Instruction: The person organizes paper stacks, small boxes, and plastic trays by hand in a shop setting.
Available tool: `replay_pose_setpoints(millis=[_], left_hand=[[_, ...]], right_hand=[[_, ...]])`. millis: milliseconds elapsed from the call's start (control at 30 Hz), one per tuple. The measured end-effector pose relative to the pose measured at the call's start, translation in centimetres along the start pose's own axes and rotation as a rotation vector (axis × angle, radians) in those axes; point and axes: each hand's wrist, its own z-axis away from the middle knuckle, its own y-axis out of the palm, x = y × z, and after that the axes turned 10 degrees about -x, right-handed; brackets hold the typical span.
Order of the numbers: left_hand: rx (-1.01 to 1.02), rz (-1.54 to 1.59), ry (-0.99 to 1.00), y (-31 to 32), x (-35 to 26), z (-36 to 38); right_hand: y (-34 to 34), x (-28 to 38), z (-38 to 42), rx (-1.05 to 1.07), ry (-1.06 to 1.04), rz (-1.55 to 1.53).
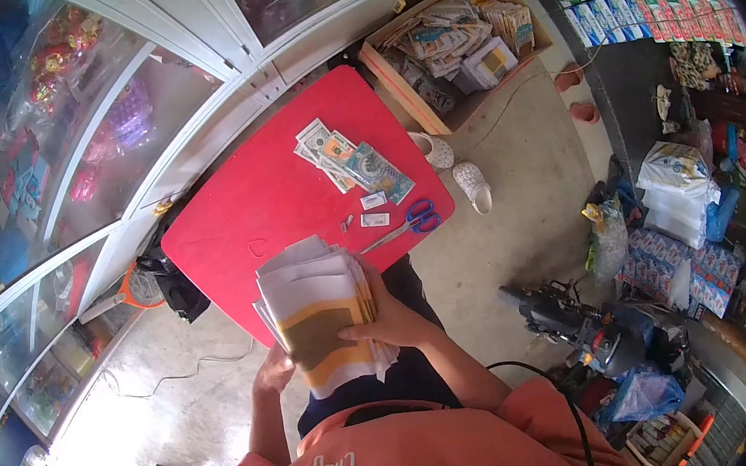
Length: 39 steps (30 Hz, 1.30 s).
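Note:
Both hands hold a thick stack of white and yellow paper sheets [317, 319] over the near edge of the red table [247, 192]. My right hand [388, 315] grips the stack's right side, its thumb on the top sheet. At the lower left edge is my left hand [276, 368], its fingers partly hidden by the paper. Beyond the stack lie printed notes [326, 153] and a plastic-wrapped bundle [378, 173]. Blue-handled scissors [423, 216] rest near the right edge, beside two small white labels [375, 220]. A red rubber band [257, 247] lies left of them.
A cardboard box [403, 99] full of paper bundles stands on the floor past the table. White clogs [472, 185] are by the table's right corner. A glass cabinet [137, 206] runs along the left. A motorbike [591, 337] stands at the lower right.

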Motion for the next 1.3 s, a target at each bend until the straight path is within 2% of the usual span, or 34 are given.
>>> replay_pose_setpoints(millis=[67,167,267,367,467,667,867,1167,1300], left_hand=[[-0.068,0.162,-0.068,-0.1,0.0,0.3],[-0.101,0.318,-0.011,-0.8,1.4,0.3],[-0.100,0.183,-0.113,-1.5,1.4,-0.4],[-0.048,0.084,-0.116,1.0,-2.5,-0.5],[-0.124,0.173,-0.154,1.0,-1.4,-0.6],[-0.212,0.158,-0.128,1.0,-0.5,-1.0],[-0.171,0.193,-0.136,1.2,-0.5,-1.4],[-0.211,0.128,0.012,5.5,-0.3,-2.5],[-0.145,0.156,-0.035,7.9,-0.4,-3.4]], right_hand=[[0.2,0.3,-0.3,-0.014,0.007,0.036],[0.5,1.5,-0.5,-0.047,0.062,0.057],[0.8,2.0,-0.7,-0.070,0.055,0.084],[0.8,1.8,-0.6,-0.064,-0.008,0.206],[0.9,1.9,-0.4,-0.055,-0.027,0.247],[0.8,2.3,-0.5,-0.029,0.009,0.200],[0.1,0.9,-0.4,-0.038,0.020,0.189],[-2.5,2.1,1.5,-0.088,0.082,0.099],[-5.1,2.8,1.9,-0.072,0.094,0.140]])
